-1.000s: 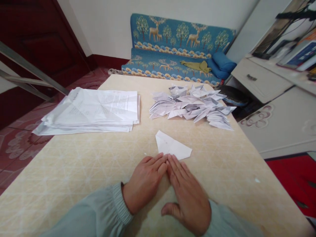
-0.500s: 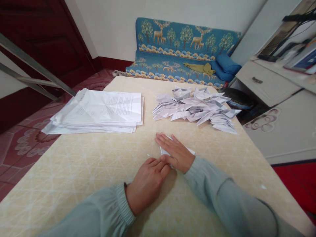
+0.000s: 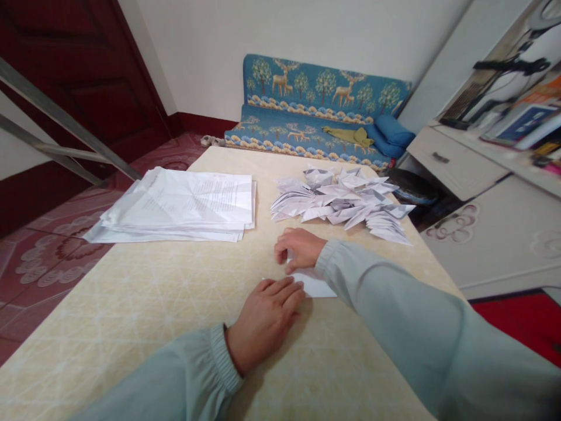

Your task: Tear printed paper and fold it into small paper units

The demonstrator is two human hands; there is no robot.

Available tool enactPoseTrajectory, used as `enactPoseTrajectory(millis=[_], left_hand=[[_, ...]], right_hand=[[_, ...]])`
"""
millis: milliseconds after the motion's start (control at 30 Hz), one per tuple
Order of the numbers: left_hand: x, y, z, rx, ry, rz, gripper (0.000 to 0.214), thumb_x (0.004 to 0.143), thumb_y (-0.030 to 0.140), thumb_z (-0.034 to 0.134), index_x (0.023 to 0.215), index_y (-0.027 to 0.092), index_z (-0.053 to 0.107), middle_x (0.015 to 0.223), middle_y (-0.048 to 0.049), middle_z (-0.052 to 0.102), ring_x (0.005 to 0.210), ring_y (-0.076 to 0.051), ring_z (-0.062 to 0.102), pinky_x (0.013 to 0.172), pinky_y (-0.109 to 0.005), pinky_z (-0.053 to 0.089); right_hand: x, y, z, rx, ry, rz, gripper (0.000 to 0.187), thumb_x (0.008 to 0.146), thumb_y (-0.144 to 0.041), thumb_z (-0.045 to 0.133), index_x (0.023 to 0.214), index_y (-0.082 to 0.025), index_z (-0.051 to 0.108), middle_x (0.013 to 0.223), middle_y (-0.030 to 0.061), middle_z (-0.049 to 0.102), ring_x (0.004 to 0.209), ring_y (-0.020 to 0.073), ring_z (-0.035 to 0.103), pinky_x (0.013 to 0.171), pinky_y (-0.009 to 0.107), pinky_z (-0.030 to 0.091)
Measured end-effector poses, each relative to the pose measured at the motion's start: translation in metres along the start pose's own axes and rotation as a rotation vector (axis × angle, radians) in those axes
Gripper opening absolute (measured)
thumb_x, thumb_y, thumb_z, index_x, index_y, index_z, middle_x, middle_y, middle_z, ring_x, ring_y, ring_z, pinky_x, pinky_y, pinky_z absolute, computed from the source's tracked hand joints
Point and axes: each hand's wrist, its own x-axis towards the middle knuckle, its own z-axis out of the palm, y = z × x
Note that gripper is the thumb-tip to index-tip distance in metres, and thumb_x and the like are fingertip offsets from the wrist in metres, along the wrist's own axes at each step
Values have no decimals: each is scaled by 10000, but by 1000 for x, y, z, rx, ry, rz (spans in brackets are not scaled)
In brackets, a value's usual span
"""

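Observation:
A small folded white paper (image 3: pixel 316 283) lies on the beige patterned table (image 3: pixel 144 310) in front of me. My left hand (image 3: pixel 265 318) rests flat on the table, fingers stretched out and touching the paper's near left corner. Beyond it, my right hand (image 3: pixel 298 248) sits on the paper's far end with its fingers curled down onto the edge, pinching it. Most of the paper is hidden under my right wrist and sleeve.
A stack of flat printed sheets (image 3: pixel 184 204) lies at the table's far left. A heap of several folded paper pieces (image 3: pixel 342 202) is at the far right. Behind the table are a blue patterned cushion bench (image 3: pixel 319 117) and a white cabinet (image 3: pixel 456 158).
My right hand has slid forward over the paper and curled its fingers onto the far end. My left hand has stayed flat at the near corner.

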Motion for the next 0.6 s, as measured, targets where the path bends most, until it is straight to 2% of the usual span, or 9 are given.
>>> enactPoseTrajectory(millis=[67, 133, 200, 267, 333, 467, 600], left_hand=[[0, -1, -1, 4, 13, 5, 318, 872, 278, 518, 1177, 194, 544, 1262, -77, 578, 1210, -232, 474, 961, -409, 365], [0, -3, -2, 12, 22, -11, 324, 861, 312, 537, 1165, 203, 559, 1252, -73, 587, 1249, -250, 433, 1002, -449, 318], [1, -4, -4, 6, 19, -31, 318, 856, 323, 545, 1153, 211, 570, 1252, -56, 591, 1283, -259, 389, 1038, -477, 266], [3, -5, -6, -14, 6, -35, 314, 859, 324, 541, 1151, 210, 571, 1257, -46, 589, 1297, -261, 367, 1056, -482, 237], [3, -6, -8, -37, -3, -33, 338, 856, 340, 544, 1165, 205, 563, 1261, -55, 585, 1288, -258, 378, 1058, -481, 235], [2, -4, -6, -44, -16, -20, 414, 837, 340, 575, 1225, 207, 518, 1284, -64, 566, 1268, -241, 406, 1048, -465, 262], [-1, 2, 3, 35, 13, 34, 306, 870, 280, 538, 1160, 188, 573, 1267, -62, 582, 1196, -234, 491, 988, -415, 363]], right_hand=[[-10, 4, -4, -20, -56, 74, 181, 557, -271, 807, 689, -222, 694, 695, -35, 660, 747, 144, 553, 636, 222, 337], [-25, 3, -7, -30, -87, 230, 137, 567, -278, 792, 643, -226, 691, 654, -39, 652, 658, 127, 558, 558, 216, 302], [-42, -3, -6, -41, -64, 432, 109, 585, -288, 767, 632, -226, 690, 642, -28, 657, 612, 128, 564, 516, 220, 280], [-57, -13, 2, -73, -31, 544, 86, 640, -279, 710, 621, -199, 686, 650, 18, 673, 605, 152, 579, 504, 234, 280], [-70, -28, 16, -95, -9, 609, 154, 714, -239, 614, 591, -167, 673, 628, 64, 673, 587, 171, 585, 499, 248, 288], [-85, -59, 40, -53, 49, 704, 279, 799, -197, 484, 582, -166, 657, 614, 77, 676, 559, 160, 595, 519, 254, 334], [-96, -84, 41, -196, 60, 762, 306, 864, -305, 470, 671, -174, 667, 681, 93, 685, 629, 208, 631, 538, 281, 366]])
